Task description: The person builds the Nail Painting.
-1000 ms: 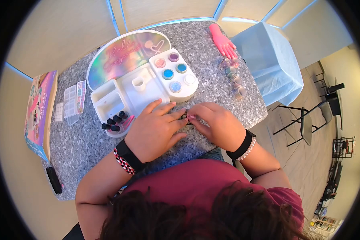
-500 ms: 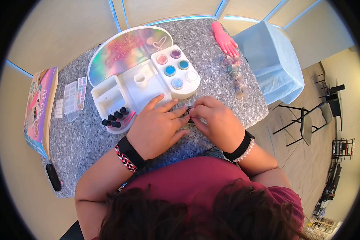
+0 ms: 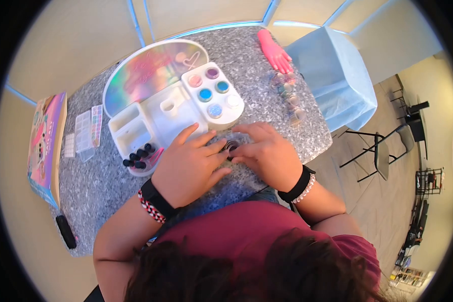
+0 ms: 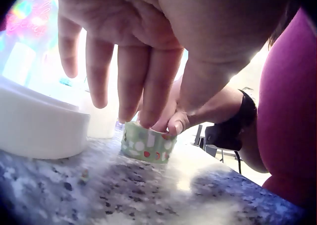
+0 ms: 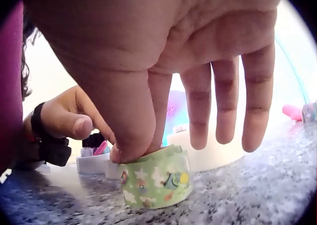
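A roll of pale green patterned tape (image 5: 156,181) stands on the granite-look table, printed with white clouds and small coloured pictures. From above, only its dark round top (image 3: 231,146) shows between the hands. My left hand (image 3: 189,160) reaches over it with long, fairly straight fingers, the fingertips (image 4: 130,113) right at the rim. On the other side my right hand (image 3: 272,158) pinches the roll's upper edge between thumb and index finger, while its other fingers hang straight. Just beyond the hands sits a white nail station (image 3: 183,123) holding several glitter pots (image 3: 205,95).
Black-capped polish bottles (image 3: 135,163) fill the station's near left corner. Left of it lie clear compartment trays (image 3: 84,130) and a colourful box (image 3: 48,146). A pink practice hand (image 3: 274,52) and small round jars (image 3: 293,102) are at the right. A black case (image 3: 65,231) lies at the left edge.
My right hand's fingers have spread and its thumb and index have shifted on the roll; a small pink piece seen there earlier is no longer visible. The left hand stays nearly in place.
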A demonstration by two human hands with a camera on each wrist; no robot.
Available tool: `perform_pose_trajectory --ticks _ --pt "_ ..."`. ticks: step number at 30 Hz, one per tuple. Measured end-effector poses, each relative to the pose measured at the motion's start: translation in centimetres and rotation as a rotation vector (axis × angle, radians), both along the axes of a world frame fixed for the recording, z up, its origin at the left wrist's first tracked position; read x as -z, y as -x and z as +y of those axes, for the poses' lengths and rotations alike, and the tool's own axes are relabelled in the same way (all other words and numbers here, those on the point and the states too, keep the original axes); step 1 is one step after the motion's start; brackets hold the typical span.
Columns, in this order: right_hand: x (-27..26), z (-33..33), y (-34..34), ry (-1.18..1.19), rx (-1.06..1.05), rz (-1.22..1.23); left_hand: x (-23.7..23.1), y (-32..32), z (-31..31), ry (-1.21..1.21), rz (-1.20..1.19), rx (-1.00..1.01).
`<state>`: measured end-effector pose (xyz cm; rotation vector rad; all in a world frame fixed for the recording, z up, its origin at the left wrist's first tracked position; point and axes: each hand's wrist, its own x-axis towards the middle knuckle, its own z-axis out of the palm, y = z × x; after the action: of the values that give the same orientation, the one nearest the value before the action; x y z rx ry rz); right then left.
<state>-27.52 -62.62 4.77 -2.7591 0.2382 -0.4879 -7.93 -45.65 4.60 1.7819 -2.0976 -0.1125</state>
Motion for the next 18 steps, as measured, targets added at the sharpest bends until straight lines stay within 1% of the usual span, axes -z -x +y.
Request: perform_pose_trajectory --ticks 1,3,4,6,7,8,10,11,13,14,16,17,18 --pt "-0.4 -0.5 0.2 0.011 0.013 -0.001 -0.1 0.1 0.1 -0.008 0.002 -0.008" --pt "-1.3 -1.5 0.3 -0.142 -0.071 -0.009 -0.1 0.1 0.1 -0.012 0.001 -0.009" --pt "-1.9 -2.5 0.4 -0.137 -0.068 -0.011 -0.2 0.2 0.1 -0.008 0.006 -0.013" --pt "-3.3 -5.9 0.6 -0.108 0.083 -0.092 -0.2 0.2 0.1 -0.004 0.012 -0.017" --pt "-3.3 -8.3 0.8 -0.165 0.176 -0.126 -0.2 0.3 0.1 0.019 0.015 -0.015" --pt "-3.4 -11.1 1.0 -0.097 0.253 -0.112 -0.1 0.4 0.1 0.040 0.017 -0.012" --pt "-2.7 -17.2 1.3 0.043 0.397 0.031 -0.1 0.4 0.1 0.046 0.016 -0.008" --pt "-2.2 -19.2 0.9 0.043 0.398 0.027 -0.2 0.4 0.1 0.052 0.018 -0.007" --pt "-1.3 -22.1 -0.1 0.005 0.438 0.166 -0.3 0.4 0.2 0.054 0.018 -0.010" --pt "-0.9 -23.0 -0.5 0.005 0.436 0.160 -0.5 0.3 0.2 0.054 0.024 -0.014" --pt "-0.2 -24.4 -1.0 -0.040 0.330 0.236 -0.7 0.3 0.2 0.062 0.020 -0.020" --pt "0.1 -24.7 -0.8 -0.038 0.329 0.235 -0.7 0.2 0.2 0.070 0.021 -0.024" --pt "0.3 -25.1 -0.7 -0.038 0.377 0.207 -0.8 0.2 0.2 0.071 0.019 -0.026"
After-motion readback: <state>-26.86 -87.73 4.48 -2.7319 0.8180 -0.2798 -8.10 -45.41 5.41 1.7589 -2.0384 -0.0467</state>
